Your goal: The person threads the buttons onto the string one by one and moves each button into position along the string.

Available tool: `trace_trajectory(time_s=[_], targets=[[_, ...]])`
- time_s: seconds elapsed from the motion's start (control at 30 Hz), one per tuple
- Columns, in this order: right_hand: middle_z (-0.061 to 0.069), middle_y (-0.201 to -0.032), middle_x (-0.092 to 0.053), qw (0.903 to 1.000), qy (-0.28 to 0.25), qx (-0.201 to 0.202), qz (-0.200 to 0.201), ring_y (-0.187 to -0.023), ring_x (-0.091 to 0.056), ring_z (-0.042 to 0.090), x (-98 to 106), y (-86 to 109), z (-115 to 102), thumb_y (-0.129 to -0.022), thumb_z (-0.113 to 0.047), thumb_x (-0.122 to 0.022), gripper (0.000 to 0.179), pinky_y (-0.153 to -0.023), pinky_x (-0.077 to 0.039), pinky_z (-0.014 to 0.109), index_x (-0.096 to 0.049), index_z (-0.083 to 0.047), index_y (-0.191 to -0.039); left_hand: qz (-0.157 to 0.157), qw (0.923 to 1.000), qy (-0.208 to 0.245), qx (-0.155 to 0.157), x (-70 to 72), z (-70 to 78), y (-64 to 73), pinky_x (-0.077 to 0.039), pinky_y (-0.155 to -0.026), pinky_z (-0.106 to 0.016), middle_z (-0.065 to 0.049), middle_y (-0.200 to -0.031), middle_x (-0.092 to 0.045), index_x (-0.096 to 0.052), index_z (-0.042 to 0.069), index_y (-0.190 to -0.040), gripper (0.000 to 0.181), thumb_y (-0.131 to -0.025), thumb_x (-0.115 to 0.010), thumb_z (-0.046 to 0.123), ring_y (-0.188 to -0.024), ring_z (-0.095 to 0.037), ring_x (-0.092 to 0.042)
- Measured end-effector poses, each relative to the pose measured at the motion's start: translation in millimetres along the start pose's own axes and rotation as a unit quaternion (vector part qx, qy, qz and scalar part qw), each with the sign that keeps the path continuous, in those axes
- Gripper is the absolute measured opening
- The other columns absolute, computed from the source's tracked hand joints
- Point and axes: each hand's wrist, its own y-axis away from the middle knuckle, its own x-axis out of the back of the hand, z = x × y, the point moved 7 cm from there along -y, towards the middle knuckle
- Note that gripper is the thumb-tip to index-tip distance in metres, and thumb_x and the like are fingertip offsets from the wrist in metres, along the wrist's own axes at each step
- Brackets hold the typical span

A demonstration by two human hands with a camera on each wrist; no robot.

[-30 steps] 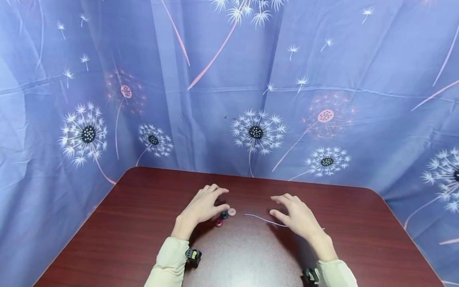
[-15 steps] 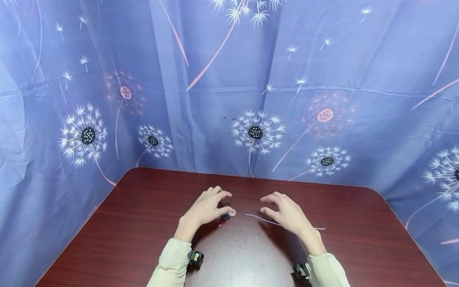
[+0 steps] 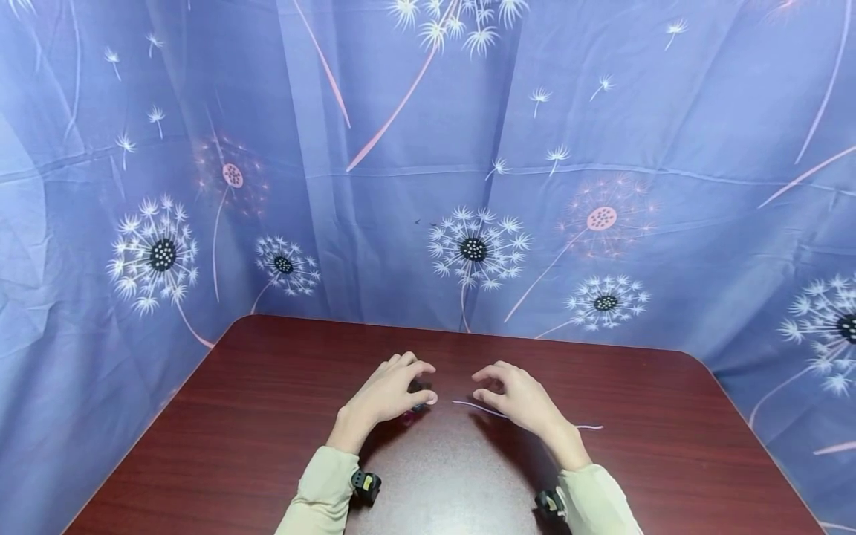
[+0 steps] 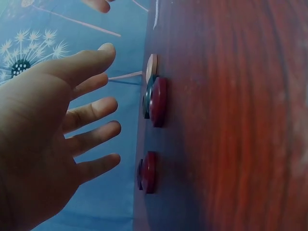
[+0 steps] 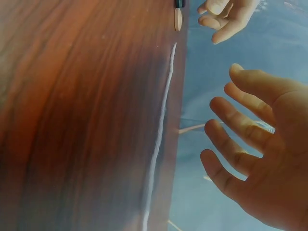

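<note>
Your left hand (image 3: 384, 395) hangs over the table (image 3: 675, 423), with its fingers loose and spread apart. The buttons sit on the table just below it. From the head view, your thumb and hand hide most of them. The left wrist view shows them better, from the side. The pink button (image 4: 152, 67) is at one end. Next to it come a dark green button (image 4: 147, 103) and a big red button (image 4: 159, 102). You can't tell if those two touch, because the red one is in front. A bit apart from them is another red button (image 4: 150, 172), with a dark button (image 4: 140, 174) peeking out behind it.

Your right hand (image 3: 524, 401) hangs over the table too. Its fingers are a little bent, with gaps between them. The pale purple string (image 5: 159, 130) lies on the table under that hand, nearly straight. One end points at the pink button, near it but not touching.

You have light sleeves (image 3: 324, 479) and a small black camera (image 3: 367, 487) on each wrist. A blue cloth (image 3: 388, 238) with dandelions hangs behind the table.
</note>
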Motion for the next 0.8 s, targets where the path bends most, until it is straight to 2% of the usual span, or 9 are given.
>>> trace_trajectory(time_s=[0.3,0.53,0.8], targets=[[-0.007,-0.086,-0.063,0.9974,-0.038,0.005,-0.061,-0.071,-0.052,0.004,-13,-5.7,1,-0.088,-0.02,-0.074,0.023,-0.065,-0.044,0.022,-0.073,-0.011,-0.108,-0.01,0.9999,-0.003,-0.001,-10.0,0.5,-1.5,-0.042,-0.095,-0.038,0.004,-0.112,-0.057,-0.058,0.025,-0.138,0.049,-0.092,-0.065,0.041,-0.101,-0.014,-0.048],[-0.005,-0.09,-0.064,0.9963,-0.031,0.018,-0.078,-0.072,-0.052,0.004,-18,-9.1,-1,-0.089,-0.02,-0.073,0.021,-0.065,-0.044,0.022,-0.073,-0.01,-0.107,-0.012,0.9999,-0.001,0.002,-12.9,0.4,-1.7,-0.042,-0.099,-0.04,0.005,-0.123,-0.056,-0.057,0.027,-0.139,0.049,-0.093,-0.066,0.041,-0.109,-0.015,-0.049],[-0.005,-0.088,-0.063,0.995,-0.034,0.02,-0.092,-0.073,-0.052,0.005,-23,-13.2,-3,-0.087,-0.016,-0.074,0.019,-0.066,-0.044,0.022,-0.073,-0.011,-0.105,-0.022,0.9997,-0.007,-0.002,-13.3,4.4,0.1,-0.041,-0.102,-0.042,0.005,-0.126,-0.056,-0.062,0.025,-0.133,0.044,-0.092,-0.068,0.039,-0.114,-0.018,-0.048]])
